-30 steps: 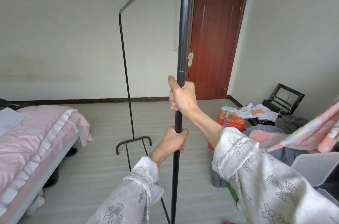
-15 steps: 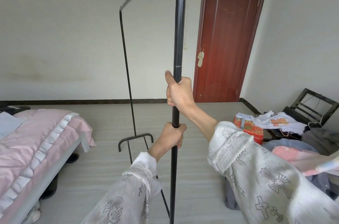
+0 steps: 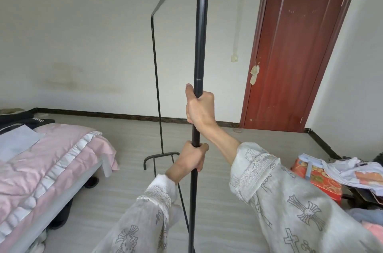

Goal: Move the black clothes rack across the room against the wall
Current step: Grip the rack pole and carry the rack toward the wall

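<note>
Both hands, left hand [image 3: 191, 159] below right hand [image 3: 200, 108], are wrapped tight around the black clothes rack [image 3: 199, 45] upright mid-room; the wall [image 3: 83, 45] is well ahead, so most carrying seems left.

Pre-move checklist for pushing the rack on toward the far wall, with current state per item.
1. Right hand wrapped around the near post of the black clothes rack: ok.
2. Left hand gripping the same post lower down: ok.
3. Floor between the rack's far foot and the wall: bare, ok.
4. Clearance on the left: bed stands off to the side of the far foot, apart from it: ok.
5. Clearance on the right: clothes pile lies apart from the post: ok.
6. Near foot of the rack: out of frame, cannot tell.
</note>
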Motion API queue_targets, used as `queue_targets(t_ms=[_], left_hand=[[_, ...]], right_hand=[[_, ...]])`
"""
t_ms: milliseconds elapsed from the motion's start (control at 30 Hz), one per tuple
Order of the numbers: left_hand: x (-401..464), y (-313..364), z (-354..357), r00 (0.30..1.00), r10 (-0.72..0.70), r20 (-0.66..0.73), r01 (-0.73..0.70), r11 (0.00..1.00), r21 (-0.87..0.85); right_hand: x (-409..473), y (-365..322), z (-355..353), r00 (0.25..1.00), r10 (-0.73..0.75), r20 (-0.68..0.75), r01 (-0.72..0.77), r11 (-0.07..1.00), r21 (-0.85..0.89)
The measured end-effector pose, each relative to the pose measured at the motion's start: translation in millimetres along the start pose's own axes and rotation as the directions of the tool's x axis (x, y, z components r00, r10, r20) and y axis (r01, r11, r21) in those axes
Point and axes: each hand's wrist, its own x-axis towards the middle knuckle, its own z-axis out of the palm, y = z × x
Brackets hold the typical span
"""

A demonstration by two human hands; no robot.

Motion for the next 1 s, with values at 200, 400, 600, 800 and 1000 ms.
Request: queue_targets(t_ms=[200, 400, 600, 800, 1000], left_hand=[[82.9, 0.5, 1.7, 0.995, -0.026, -0.096, 0.025, 1.000, -0.008], [159.9, -3.5, -9.0, 0.994, -0.017, -0.109, 0.015, 1.000, -0.023], [255.5, -9.9, -29.8, 0.993, 0.011, -0.115, -0.011, 1.000, -0.001], [356.2, -11.1, -53.7, 0.993, 0.009, -0.119, -0.012, 1.000, -0.018], [447.9, -11.7, -66.8, 0.991, -0.021, -0.133, 0.015, 0.999, -0.042]], right_hand=[[80.9, 34.7, 1.8, 0.999, -0.009, 0.051, 0.008, 1.000, 0.014], [154.2, 67.3, 12.2, 0.996, 0.019, 0.092, -0.024, 0.998, 0.051], [240.7, 105.7, 31.5, 0.994, 0.008, 0.112, -0.015, 0.998, 0.066], [333.3, 142.8, 54.9, 0.996, 0.003, 0.089, -0.006, 0.999, 0.042], [416.2, 176.5, 67.2, 0.997, -0.009, 0.077, 0.008, 1.000, 0.022]])
